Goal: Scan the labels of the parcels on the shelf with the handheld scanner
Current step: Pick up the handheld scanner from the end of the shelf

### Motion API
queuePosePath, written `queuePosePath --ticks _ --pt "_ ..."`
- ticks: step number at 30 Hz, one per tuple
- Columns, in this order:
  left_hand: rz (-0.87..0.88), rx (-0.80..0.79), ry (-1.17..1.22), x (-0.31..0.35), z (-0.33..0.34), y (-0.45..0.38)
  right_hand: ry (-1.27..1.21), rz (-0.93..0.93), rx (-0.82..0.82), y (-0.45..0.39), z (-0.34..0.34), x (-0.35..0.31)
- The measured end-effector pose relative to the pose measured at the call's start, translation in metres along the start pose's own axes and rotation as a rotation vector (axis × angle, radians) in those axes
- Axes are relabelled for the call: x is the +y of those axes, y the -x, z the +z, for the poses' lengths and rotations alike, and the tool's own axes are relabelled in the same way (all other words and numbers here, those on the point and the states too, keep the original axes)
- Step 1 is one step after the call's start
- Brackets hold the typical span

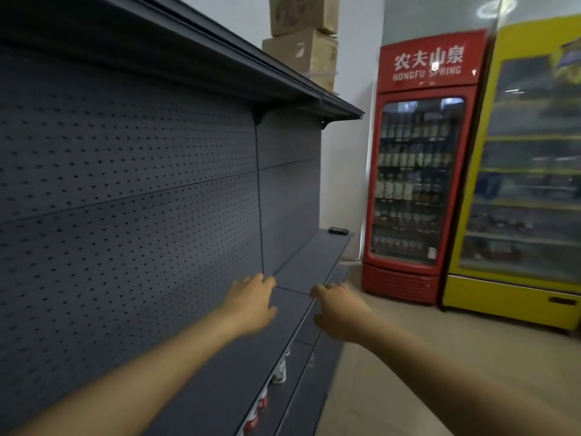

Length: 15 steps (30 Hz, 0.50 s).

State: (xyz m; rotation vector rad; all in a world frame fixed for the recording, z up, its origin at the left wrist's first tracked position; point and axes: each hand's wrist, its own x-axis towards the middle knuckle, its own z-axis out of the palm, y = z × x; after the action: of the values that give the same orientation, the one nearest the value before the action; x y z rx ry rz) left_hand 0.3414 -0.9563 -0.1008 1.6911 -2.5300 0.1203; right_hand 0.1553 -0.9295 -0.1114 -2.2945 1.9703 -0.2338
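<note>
A small black device [338, 230], possibly the handheld scanner, lies at the far end of the dark grey shelf board [314, 256]. Both my arms stretch forward over this shelf. My left hand [250, 302] hovers above the board near the pegboard back, fingers loosely spread, holding nothing. My right hand [338, 311] is over the shelf's front edge, fingers curled down, also holding nothing. Two stacked cardboard boxes [303, 42] stand on the top shelf at the far end. No parcels lie on the shelf board in front of me.
A dark pegboard wall [125, 184] backs the shelf on the left. Red-and-white cans [278, 372] sit on a lower shelf. A red drinks fridge [418, 171] and a yellow fridge [528, 184] stand at the aisle's end. Beige floor [408, 357] runs on the right.
</note>
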Motion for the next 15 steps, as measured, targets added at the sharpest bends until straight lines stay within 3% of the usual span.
queuePosePath --ticks 6,15 --pt "0.053 0.038 0.02 0.062 0.016 -0.117 0.024 0.183 0.077 -0.048 -0.02 0.099" --pt "0.126 0.035 0.037 0.106 0.028 -0.253 0.005 0.25 0.108 -0.134 -0.039 0.195"
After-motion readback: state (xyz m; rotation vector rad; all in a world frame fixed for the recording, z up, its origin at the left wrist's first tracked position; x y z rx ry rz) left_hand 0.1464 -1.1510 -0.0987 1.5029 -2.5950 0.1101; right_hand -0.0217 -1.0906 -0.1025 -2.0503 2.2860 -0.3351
